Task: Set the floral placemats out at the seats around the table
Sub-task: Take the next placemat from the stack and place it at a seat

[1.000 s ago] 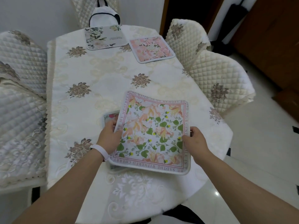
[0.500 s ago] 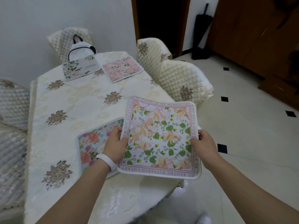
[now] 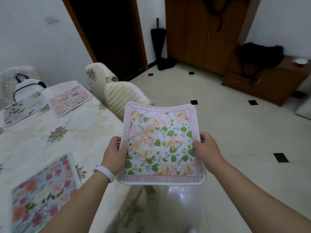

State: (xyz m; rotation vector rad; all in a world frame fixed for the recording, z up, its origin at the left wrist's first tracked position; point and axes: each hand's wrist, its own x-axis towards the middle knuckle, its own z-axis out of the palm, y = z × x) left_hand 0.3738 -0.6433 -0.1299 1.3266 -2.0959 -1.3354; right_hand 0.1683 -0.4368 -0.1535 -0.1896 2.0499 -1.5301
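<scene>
The left hand (image 3: 116, 153) and the right hand (image 3: 206, 148) each pinch a side edge of the green-leaf placemat (image 3: 161, 145), thumbs on top, holding it flat in the air beyond the table (image 3: 80, 132) edge, over the floor. Three mats already lie on the table: the rose placemat (image 3: 43, 190) near the left forearm, the pink placemat (image 3: 70, 100) and the grey-green placemat (image 3: 21, 111) at the far end. By my reckoning the job is mostly done; this mat awaits a seat, likely by the quilted chair (image 3: 121, 95)
</scene>
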